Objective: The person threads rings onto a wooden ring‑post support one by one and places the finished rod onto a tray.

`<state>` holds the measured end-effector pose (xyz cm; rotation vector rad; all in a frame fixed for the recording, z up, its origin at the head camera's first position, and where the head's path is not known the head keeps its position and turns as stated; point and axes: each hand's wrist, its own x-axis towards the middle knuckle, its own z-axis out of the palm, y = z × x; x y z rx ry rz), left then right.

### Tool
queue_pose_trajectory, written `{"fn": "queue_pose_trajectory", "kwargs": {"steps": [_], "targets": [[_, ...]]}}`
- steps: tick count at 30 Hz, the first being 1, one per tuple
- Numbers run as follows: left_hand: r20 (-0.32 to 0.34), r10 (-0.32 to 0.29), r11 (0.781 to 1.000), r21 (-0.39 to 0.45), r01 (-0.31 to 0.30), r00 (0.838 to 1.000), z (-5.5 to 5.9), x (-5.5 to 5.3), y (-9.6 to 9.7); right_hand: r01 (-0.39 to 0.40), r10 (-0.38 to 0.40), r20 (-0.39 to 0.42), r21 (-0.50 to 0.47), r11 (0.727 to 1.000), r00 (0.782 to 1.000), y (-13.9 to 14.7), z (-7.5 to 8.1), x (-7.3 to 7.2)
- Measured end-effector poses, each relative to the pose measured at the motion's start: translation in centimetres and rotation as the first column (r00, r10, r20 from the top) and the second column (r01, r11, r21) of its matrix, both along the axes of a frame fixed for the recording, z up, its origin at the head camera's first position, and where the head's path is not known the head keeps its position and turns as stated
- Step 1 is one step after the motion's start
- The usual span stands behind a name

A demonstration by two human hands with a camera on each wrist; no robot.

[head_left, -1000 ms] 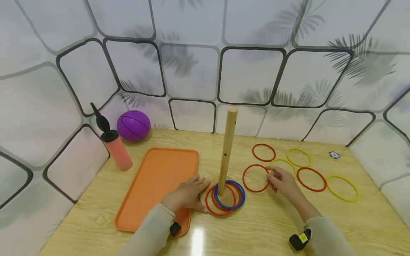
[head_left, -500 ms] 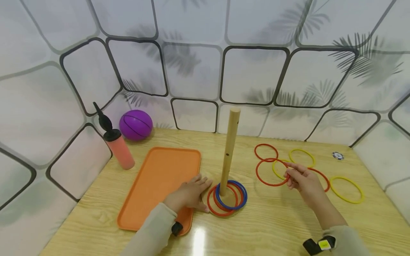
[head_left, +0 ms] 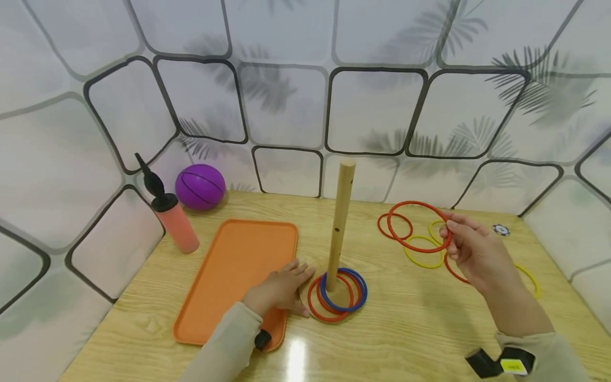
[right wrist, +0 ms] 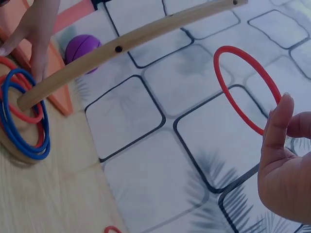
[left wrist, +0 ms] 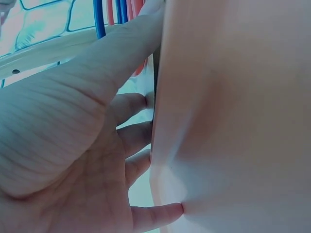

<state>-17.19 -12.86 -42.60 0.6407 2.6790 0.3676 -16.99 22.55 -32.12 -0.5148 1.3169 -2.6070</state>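
In the head view my right hand (head_left: pixel 482 254) pinches a red ring (head_left: pixel 414 202) at its right side, thumb and fingers together, and holds it up over the right part of the table. The right wrist view shows the same ring tilted beside the fingertips. An upright wooden pole (head_left: pixel 340 228) stands in the middle on a round base; several red and blue rings (head_left: pixel 365 291) lie around its foot. My left hand (head_left: pixel 279 289) lies spread, palm down, over the tray's right edge and beside the pole's base. The left wrist view shows its fingers mostly extended against the tray edge.
An orange tray (head_left: pixel 238 260) lies left of the pole. Behind it are a purple ball (head_left: pixel 200 187) and a pink hand pump (head_left: pixel 179 231). On the right lie a smaller-looking red ring (head_left: pixel 379 229), several other red and yellow rings, and a round chip (head_left: pixel 501 229). A patterned wall backs the table.
My right hand has lifted the red ring off the table and moved up and to the right with it. My left hand has stayed in place.
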Motion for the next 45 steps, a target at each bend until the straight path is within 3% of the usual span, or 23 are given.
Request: {"fn": "queue_pose_trajectory", "kwargs": {"steps": [9,16,22,32,45], "targets": [[-0.017,-0.008,1.000,0.006,0.008,1.000,-0.1,0.0,-0.1,-0.062,0.066,0.031,-0.102,0.993,0.997,-0.9,4.1,0.1],[-0.015,-0.007,1.000,0.008,0.007,1.000,-0.4,-0.2,-0.1,-0.088,0.089,0.004,-0.100,0.991,0.996,-2.3,7.9,-0.3],[-0.011,-0.011,1.000,0.016,0.011,1.000,-0.1,0.0,-0.1,-0.089,0.091,0.012,-0.088,0.992,0.996,-3.7,9.8,-0.4],[-0.005,-0.007,1.000,0.026,0.008,1.000,-0.3,-0.1,-0.2,-0.110,0.110,0.009,0.006,0.994,0.994,-6.3,10.7,-0.9],[-0.005,-0.007,1.000,0.013,0.007,1.000,-0.5,-0.2,-0.2,-0.095,0.100,-0.039,0.114,0.989,0.994,-8.2,9.6,-1.0]]}}
